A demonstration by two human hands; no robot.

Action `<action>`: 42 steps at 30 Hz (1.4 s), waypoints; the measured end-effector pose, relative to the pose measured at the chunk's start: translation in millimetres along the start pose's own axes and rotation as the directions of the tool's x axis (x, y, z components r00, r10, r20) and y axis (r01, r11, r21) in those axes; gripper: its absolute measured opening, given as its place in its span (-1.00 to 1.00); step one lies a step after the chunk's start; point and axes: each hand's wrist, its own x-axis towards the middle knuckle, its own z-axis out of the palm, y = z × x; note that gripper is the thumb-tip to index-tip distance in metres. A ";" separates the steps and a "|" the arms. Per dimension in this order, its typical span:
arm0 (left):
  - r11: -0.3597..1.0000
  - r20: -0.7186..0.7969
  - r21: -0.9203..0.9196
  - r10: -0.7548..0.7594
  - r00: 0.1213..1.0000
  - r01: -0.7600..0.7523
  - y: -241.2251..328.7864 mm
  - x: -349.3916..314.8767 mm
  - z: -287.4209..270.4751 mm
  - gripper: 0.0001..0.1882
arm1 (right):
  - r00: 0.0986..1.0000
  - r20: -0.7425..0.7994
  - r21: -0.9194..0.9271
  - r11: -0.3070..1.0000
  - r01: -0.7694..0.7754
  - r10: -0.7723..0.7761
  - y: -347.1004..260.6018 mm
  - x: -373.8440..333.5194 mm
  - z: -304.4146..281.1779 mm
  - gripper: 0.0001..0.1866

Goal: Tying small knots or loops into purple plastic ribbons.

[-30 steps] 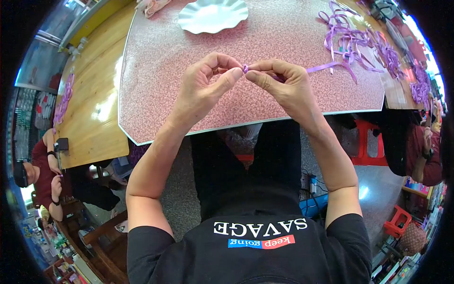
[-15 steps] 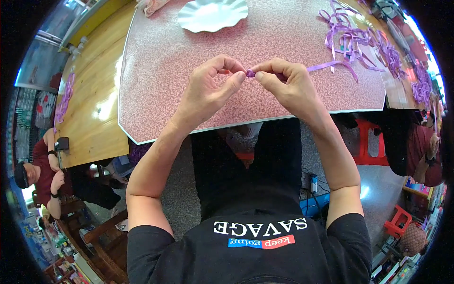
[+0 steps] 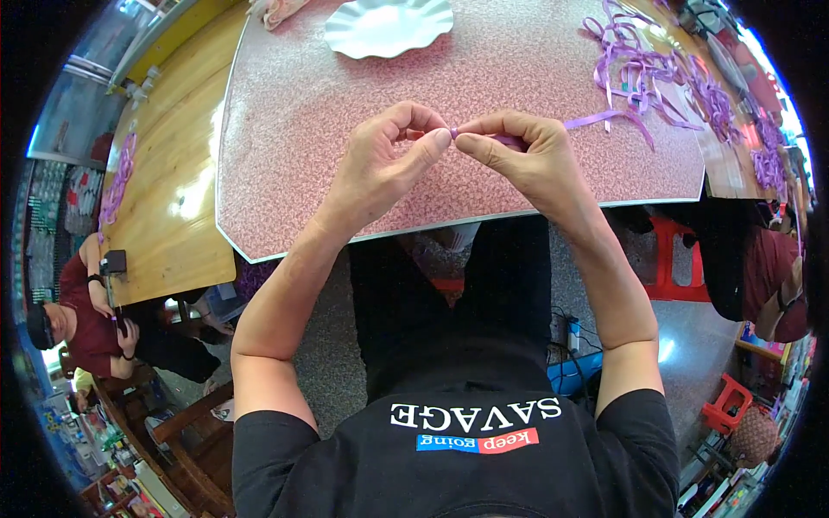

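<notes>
Both my hands meet over the pink speckled tabletop, fingertips nearly touching. Between them is the end of a purple ribbon, of which only a small bit shows at the fingertips. My left hand pinches that bit between thumb and forefinger. Closed on the same ribbon from the other side, my right hand covers part of it with thumb and fingers. From behind my right hand the ribbon runs right along the table toward a loose tangle of purple ribbon.
A white scalloped plate stands at the far side. More purple ribbon lies on the wooden table at left. A person sits beyond it, another at the far right. Red stools stand at right.
My right fingertips have shifted slightly left, covering more of the small purple bundle. The person at left has lowered their hands and holds a dark object.
</notes>
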 end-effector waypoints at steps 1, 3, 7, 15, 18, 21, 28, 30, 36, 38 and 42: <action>1.000 0.003 -0.004 -0.008 1.000 0.008 -0.5 0.4 0.3 -0.78 | 1.000 0.008 -0.027 0.999 -0.020 0.021 -0.6 -0.6 -1.4 -0.78; 1.000 0.011 -0.010 -0.029 1.000 0.029 1.4 0.3 1.1 -0.78 | 0.999 0.003 -0.026 0.999 -0.033 0.033 -1.1 -1.0 -1.3 -0.78; 0.999 0.014 -0.044 0.007 1.000 -0.007 0.1 1.1 3.8 -0.80 | 0.999 -0.034 -0.042 0.999 0.003 -0.005 -0.1 -1.1 -0.6 -0.79; 0.998 0.020 0.060 0.019 1.000 -0.020 2.7 2.7 6.0 -0.83 | 0.978 -0.051 -0.228 0.956 0.187 -0.203 11.8 3.3 -1.8 -0.84; 0.985 0.018 0.152 0.084 0.996 -0.086 2.8 2.8 8.8 -0.85 | 0.929 0.038 -0.408 0.843 0.352 -0.369 13.2 5.6 -6.0 -0.84; 0.968 -0.008 0.211 0.138 0.990 -0.133 1.9 1.4 9.1 -0.85 | 0.978 0.044 -0.334 0.920 0.205 -0.202 3.9 3.7 -2.5 -0.83; 0.974 -0.038 0.191 0.129 0.991 -0.120 1.1 1.8 8.7 -0.84 | 0.997 -0.052 -0.082 0.995 0.049 -0.054 3.8 -0.2 5.4 -0.83; 0.996 -0.014 0.086 0.032 0.999 -0.031 2.8 0.5 4.9 -0.83 | 0.999 -0.039 -0.084 0.996 0.029 -0.032 -1.7 -1.5 4.5 -0.82; 0.993 0.060 -0.071 -0.087 0.994 0.091 -1.6 1.5 0.7 -0.73 | 0.996 -0.040 -0.052 0.996 0.074 -0.076 5.3 -0.9 4.7 -0.83; 0.992 0.062 -0.100 -0.069 0.996 0.075 -4.8 3.5 0.8 -0.69 | 0.995 -0.046 -0.054 0.995 0.081 -0.084 8.0 -1.3 4.8 -0.85; 0.996 0.098 -0.081 -0.029 0.995 0.037 -4.5 6.4 2.9 -0.63 | 0.987 -0.058 -0.027 0.988 0.150 -0.152 11.8 -1.8 6.7 -0.85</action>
